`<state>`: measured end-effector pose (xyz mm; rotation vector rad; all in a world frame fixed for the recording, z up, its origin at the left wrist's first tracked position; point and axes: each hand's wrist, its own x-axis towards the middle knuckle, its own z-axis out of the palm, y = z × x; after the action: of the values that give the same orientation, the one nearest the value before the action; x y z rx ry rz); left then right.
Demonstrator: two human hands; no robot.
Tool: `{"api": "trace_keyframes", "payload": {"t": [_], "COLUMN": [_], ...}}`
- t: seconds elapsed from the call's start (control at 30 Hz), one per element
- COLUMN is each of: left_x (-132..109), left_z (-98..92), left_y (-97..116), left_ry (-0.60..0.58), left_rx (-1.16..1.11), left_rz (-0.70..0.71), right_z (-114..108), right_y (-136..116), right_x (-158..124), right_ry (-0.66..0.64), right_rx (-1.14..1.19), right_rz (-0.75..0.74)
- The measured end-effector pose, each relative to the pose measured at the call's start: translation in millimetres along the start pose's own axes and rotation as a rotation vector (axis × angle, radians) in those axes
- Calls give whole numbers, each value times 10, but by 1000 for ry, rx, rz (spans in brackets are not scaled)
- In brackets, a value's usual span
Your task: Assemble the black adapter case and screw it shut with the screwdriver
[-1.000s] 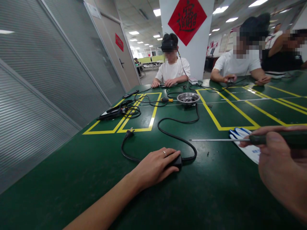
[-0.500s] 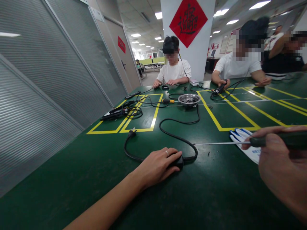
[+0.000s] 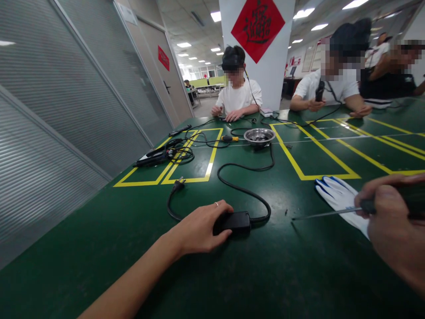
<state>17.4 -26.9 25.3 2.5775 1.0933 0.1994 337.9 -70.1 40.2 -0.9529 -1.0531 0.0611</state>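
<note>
My left hand (image 3: 201,228) grips the left part of a black power adapter (image 3: 237,222) lying on the green table. A black cord (image 3: 244,189) runs from its right end up to the back, and a two-pin plug (image 3: 179,184) on a short cord lies beyond my wrist. At the right edge, my right hand (image 3: 392,221) is wrapped round the dark handle of a screwdriver (image 3: 327,215). Its shaft points left and its tip is apart from the adapter, near the tabletop. Below the shaft lies a white and blue glove (image 3: 335,195), partly covered by the hand.
A metal bowl (image 3: 259,131) holding small parts stands further back, beside a yellow and black screwdriver (image 3: 229,138). Black hair-tool-like devices with coiled cords (image 3: 156,154) lie at left. Yellow tape (image 3: 303,178) marks the table. Two people (image 3: 244,95) in headsets sit opposite.
My left hand has slid left along the adapter, uncovering its right part. The screwdriver tip has moved right and towards me, away from the cord. A person opposite has raised a black device.
</note>
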Motion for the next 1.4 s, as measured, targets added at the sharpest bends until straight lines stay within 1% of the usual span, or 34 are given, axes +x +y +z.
{"api": "trace_keyframes", "payload": {"t": [0.1,0.23,0.33,0.4,0.53,0.63,0.7,0.8,0.87,0.93,1.0,1.13,1.23,1.33,1.4], "left_x": [19,41,46,50,58,61,59,58,59,59,57,59,71,80,80], "left_z": [17,73,115,138,167,178,186,188,179,170,173,229,271,266,233], "left_y": [-11,-17,-36,-49,-60,-58,-50,-19,17,63,113,204,241,211,135], "left_ry": [-9,13,34,47,62,68,74,89,147,233,294,319,338,347,346], "left_rx": [-96,-164,-195,-214,-238,-249,-257,-273,-276,-287,-326,-463,-533,-556,-530], "left_rz": [-17,-25,-46,-56,-57,-57,-59,-40,2,38,30,-35,-60,-57,-43], "right_z": [64,111,121,121,105,88,82,96,128,173,218,259,252,256,270], "right_y": [51,38,-16,-62,-137,-153,-146,-133,-136,-151,-171,-195,-191,-194,-200], "right_x": [-67,-100,-74,-48,-13,-1,14,37,26,-23,-102,-266,-334,-351,-338], "right_ry": [20,-10,27,30,-24,21,56,70,56,43,15,-41,-56,-60,-47], "right_rx": [-136,-123,-126,-151,-202,-230,-202,-70,45,148,215,216,202,213,218], "right_rz": [-30,8,-23,-32,38,63,66,87,140,204,281,425,457,481,502]}}
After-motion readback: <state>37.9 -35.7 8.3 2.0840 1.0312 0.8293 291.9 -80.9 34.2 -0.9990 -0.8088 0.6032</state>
